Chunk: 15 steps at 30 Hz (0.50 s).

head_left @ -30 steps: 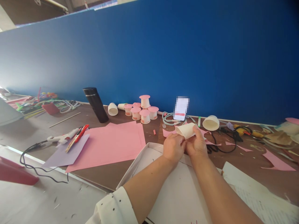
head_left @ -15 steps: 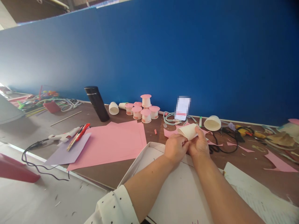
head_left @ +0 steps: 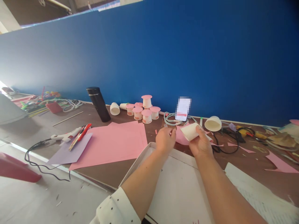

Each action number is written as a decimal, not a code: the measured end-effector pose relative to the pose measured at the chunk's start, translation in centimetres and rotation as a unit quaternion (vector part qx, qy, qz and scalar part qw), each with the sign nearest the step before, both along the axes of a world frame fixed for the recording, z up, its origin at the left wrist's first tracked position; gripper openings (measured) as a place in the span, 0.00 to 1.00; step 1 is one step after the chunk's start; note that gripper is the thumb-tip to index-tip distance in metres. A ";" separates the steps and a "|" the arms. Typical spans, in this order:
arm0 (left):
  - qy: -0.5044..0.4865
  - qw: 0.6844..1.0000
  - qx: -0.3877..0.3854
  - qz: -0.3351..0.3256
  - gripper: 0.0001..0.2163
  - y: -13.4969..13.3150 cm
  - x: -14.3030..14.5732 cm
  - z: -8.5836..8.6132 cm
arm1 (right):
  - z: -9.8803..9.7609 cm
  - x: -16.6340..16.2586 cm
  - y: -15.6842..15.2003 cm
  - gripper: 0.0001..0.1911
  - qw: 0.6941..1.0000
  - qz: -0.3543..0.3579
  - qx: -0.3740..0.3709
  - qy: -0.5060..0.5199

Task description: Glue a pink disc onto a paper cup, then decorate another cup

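Observation:
My right hand (head_left: 202, 143) is closed around a white paper cup (head_left: 190, 132), which lies tilted on its side above the pink scraps. Apart from the cup, to its left, my left hand (head_left: 164, 138) has its fingers curled together; whatever is between them, if anything, is too small to make out. Just left of that hand is a small pink stub (head_left: 156, 132), partly covered. Beneath both forearms lies a white box lid (head_left: 179, 183). Behind the hands, several small cups with pink paper discs on top (head_left: 147, 115) stand grouped, one stacked above the others.
Pink paper sheets (head_left: 116, 143) lie left of the lid, with a red utility knife (head_left: 80, 137) and a white glue gun (head_left: 65, 136). A black bottle (head_left: 99, 104) stands behind. A phone (head_left: 182, 109) leans on the blue partition (head_left: 163, 56). Another cup (head_left: 213, 123) lies right.
My left hand has let go of the cup and moved left, away from it. The cup stays in my right hand, turned slightly. The view has shifted a little.

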<state>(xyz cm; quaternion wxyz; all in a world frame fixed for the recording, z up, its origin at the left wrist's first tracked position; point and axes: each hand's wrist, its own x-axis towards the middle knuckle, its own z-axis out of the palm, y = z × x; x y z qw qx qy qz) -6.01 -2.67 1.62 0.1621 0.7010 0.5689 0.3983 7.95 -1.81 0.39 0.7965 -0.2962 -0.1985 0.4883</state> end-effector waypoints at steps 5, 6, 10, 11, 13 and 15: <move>0.145 0.988 -0.051 -0.031 0.14 1.4 -2.0 -0.6 | -0.9 0.0 0.3 0.28 0.994 -0.064 -0.019 -0.090; 0.168 0.983 -0.054 -0.045 0.15 1.4 -2.1 -0.9 | -1.1 0.0 0.3 0.30 0.990 -0.077 -0.025 -0.114; 0.211 0.971 -0.077 -0.083 0.16 1.5 -2.1 -1.4 | -1.2 -0.3 0.2 0.31 0.970 -0.111 -0.040 -0.212; 0.216 0.968 -0.092 -0.090 0.16 1.5 -2.1 -1.3 | -1.2 -0.5 0.1 0.31 0.964 -0.114 -0.045 -0.236; 0.230 0.959 -0.124 -0.106 0.14 1.5 -2.2 -1.0 | -1.0 -0.7 -0.2 0.32 0.949 -0.111 -0.058 -0.290; 0.252 0.948 -0.154 -0.121 0.13 1.4 -2.3 -0.2 | -0.9 -1.0 -0.5 0.32 0.926 -0.103 -0.072 -0.356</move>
